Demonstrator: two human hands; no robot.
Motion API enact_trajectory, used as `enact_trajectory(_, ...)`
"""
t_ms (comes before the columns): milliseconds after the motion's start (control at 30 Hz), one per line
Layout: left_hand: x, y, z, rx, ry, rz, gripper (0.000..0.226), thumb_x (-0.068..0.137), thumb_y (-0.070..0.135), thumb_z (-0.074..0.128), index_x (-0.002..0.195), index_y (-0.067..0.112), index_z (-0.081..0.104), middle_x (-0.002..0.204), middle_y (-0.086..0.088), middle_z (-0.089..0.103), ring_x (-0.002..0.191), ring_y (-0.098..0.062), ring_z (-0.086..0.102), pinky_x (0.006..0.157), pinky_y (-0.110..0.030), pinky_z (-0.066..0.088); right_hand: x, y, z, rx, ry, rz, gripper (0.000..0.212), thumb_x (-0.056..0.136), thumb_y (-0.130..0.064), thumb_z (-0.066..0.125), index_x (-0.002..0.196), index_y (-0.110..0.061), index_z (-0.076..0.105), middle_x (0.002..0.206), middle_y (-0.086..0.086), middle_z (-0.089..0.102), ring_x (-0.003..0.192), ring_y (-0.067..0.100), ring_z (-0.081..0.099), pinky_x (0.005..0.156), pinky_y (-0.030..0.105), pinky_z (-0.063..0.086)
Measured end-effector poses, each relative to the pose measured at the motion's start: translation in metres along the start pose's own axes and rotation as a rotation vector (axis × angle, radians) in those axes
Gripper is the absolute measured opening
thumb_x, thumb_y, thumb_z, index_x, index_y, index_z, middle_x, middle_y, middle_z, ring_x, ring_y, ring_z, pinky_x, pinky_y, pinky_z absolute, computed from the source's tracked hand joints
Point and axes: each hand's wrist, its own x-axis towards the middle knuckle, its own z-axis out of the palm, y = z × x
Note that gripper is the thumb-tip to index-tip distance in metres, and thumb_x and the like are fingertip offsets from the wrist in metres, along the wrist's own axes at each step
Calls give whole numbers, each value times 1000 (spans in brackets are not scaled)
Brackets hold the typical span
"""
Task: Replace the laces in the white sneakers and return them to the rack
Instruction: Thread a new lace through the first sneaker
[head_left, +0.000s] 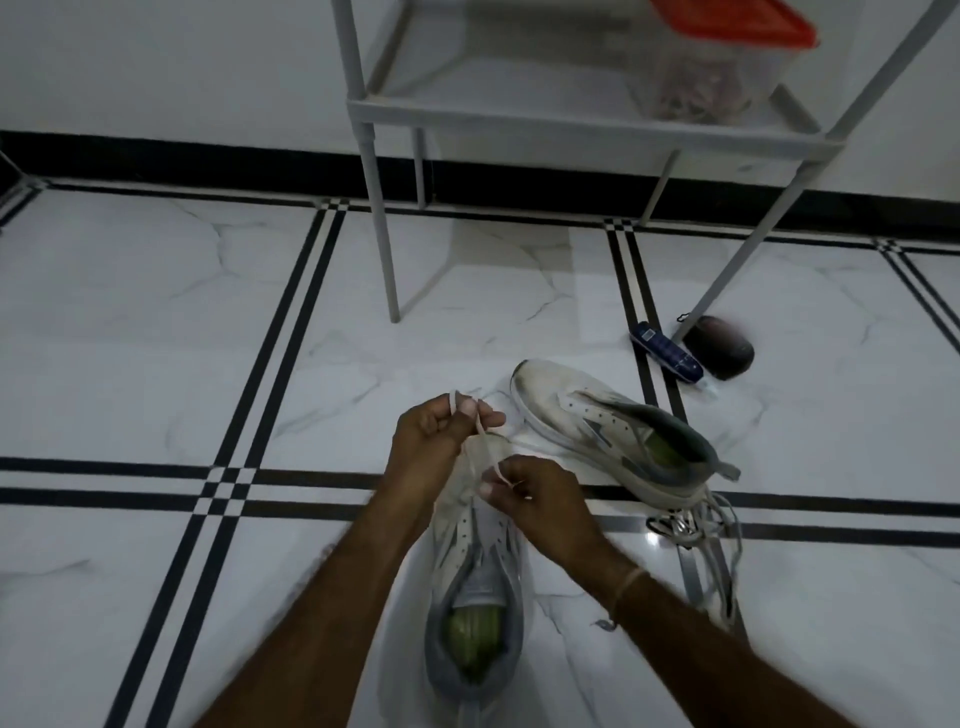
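Observation:
A white sneaker (475, 582) with a grey collar and green insole lies on the floor in front of me, toe pointing away. My left hand (434, 434) pinches a white lace (480, 426) above its toe. My right hand (530, 493) pinches the same lace lower down, over the front eyelets. A second white sneaker (597, 431) lies unlaced on its side to the right. A heap of loose laces (701, 525) rests by its heel.
A grey metal rack (566, 124) stands against the wall ahead, with a clear box with an orange lid (727, 57) on its shelf. A blue object (665, 353) and a dark round object (719, 347) lie by the rack's right leg. The floor is white marble with black lines.

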Motion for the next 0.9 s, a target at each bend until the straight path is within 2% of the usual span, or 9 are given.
enact_trajectory(67, -4, -24, -8, 151, 31, -21, 37, 99, 42, 59, 103, 7, 68, 96, -7, 74, 95, -10, 68, 85, -28, 54, -4, 9, 6, -55, 90, -36, 5, 88, -21, 79, 86, -21, 74, 85, -7, 71, 80, 4, 64, 75, 20, 47)
enact_trajectory(167, -22, -62, -16, 326, 61, -71, 22, 87, 36, 77, 101, 20, 71, 97, 3, 72, 96, -10, 67, 76, -14, 52, -5, 16, 7, -102, 178, -55, 9, 90, -21, 76, 83, -16, 74, 81, -5, 70, 80, 12, 64, 76, 33, 51)
enact_trajectory(300, -31, -84, -16, 491, 186, 87, 15, 80, 19, 85, 83, 14, 71, 89, 6, 68, 84, -2, 64, 71, -5, 43, -8, 20, 6, 4, 156, 12, 16, 89, -29, 71, 81, -16, 76, 78, -3, 73, 78, 15, 70, 76, 46, 58)
enact_trajectory(467, -33, -80, -17, 676, 312, 134, 33, 88, 31, 76, 67, 14, 57, 59, 4, 59, 61, -15, 57, 56, -18, 36, -12, 25, 5, 58, 181, 66, 21, 93, -28, 67, 78, -16, 75, 75, -2, 74, 75, 18, 73, 75, 50, 60)
enact_trajectory(567, -29, -81, -17, 755, 300, 85, 36, 96, 40, 62, 74, 15, 50, 63, 1, 62, 64, -24, 61, 59, -33, 44, -12, 25, 7, 101, 189, 111, 25, 96, -24, 64, 76, -15, 76, 75, -4, 75, 74, 14, 74, 76, 49, 62)
enact_trajectory(633, -26, -82, -20, 654, 263, -5, 39, 96, 54, 51, 80, 19, 50, 77, 1, 71, 75, -24, 69, 69, -43, 56, -12, 24, 7, 147, 202, 147, 28, 97, -25, 63, 77, -12, 76, 76, -3, 76, 74, 15, 74, 77, 47, 63)
enact_trajectory(700, -24, -76, -20, 395, 263, -119, 41, 100, 56, 42, 88, 19, 54, 89, 0, 76, 87, -23, 74, 77, -48, 60, -14, 23, 6, 227, 206, 195, 27, 101, -19, 62, 80, -6, 74, 80, 1, 77, 75, 16, 75, 75, 40, 64)
enact_trajectory(800, -23, -55, -23, 13, 222, -381, 43, 110, 40, 32, 100, 10, 62, 98, -9, 78, 94, -24, 74, 75, -37, 59, -13, 24, 3, 359, 215, 277, 27, 103, -17, 58, 86, 0, 71, 84, 10, 77, 78, 19, 76, 72, 33, 64)
enact_trajectory(900, -22, -47, -33, -159, 126, -509, 64, 111, 42, 20, 104, 5, 71, 106, -8, 78, 107, -25, 70, 78, -38, 57, -10, 24, 3, 458, 212, 347, 31, 106, -19, 54, 87, 1, 69, 88, 15, 77, 83, 26, 77, 74, 35, 63)
